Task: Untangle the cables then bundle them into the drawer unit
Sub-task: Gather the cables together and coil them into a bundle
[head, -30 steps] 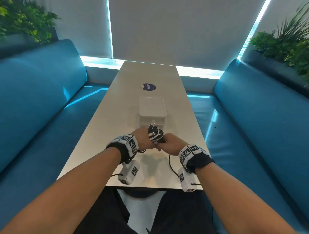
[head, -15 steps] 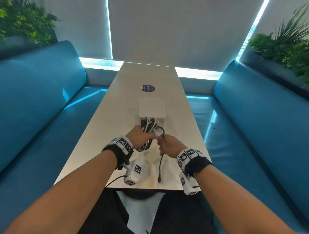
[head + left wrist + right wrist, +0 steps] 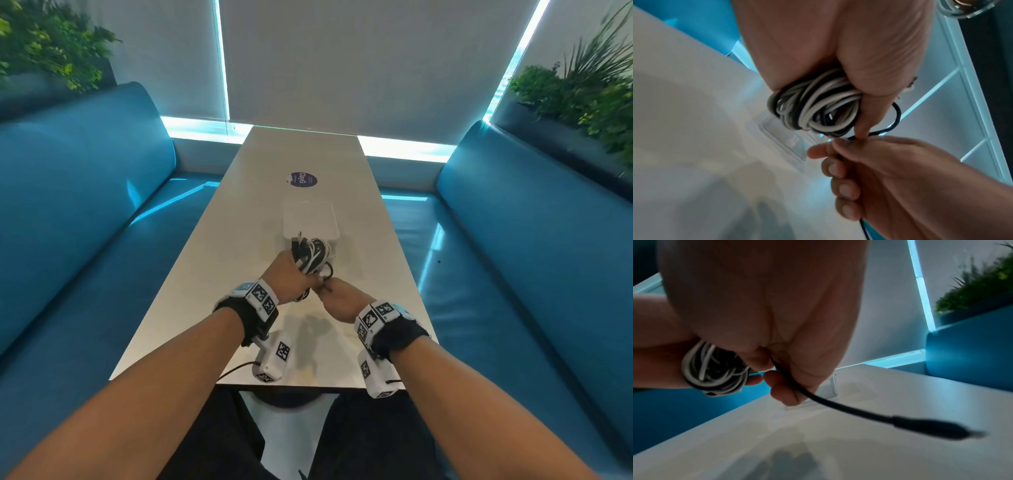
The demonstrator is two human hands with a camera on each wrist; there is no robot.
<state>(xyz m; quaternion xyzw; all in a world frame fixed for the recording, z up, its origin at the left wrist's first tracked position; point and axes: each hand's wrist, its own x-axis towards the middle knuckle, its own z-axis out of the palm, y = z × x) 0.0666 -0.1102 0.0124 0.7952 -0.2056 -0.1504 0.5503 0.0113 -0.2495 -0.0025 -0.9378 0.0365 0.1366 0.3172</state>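
A coiled bundle of white and black cables is held above the table, gripped by my left hand. My right hand is curled round the loose black cable end, just right of the bundle and touching the left hand. A short black loop runs from the bundle to the right hand. The plug hangs free below the right hand. The white drawer unit stands on the table right behind the bundle.
The long pale table runs away from me, with a dark round sticker beyond the drawer unit. Blue bench seats flank both sides. Planters with greenery sit behind the seat backs.
The loose black cable tail that hung from my right hand has been drawn up short against the bundle. Both hands have come closer together in front of the drawer unit.
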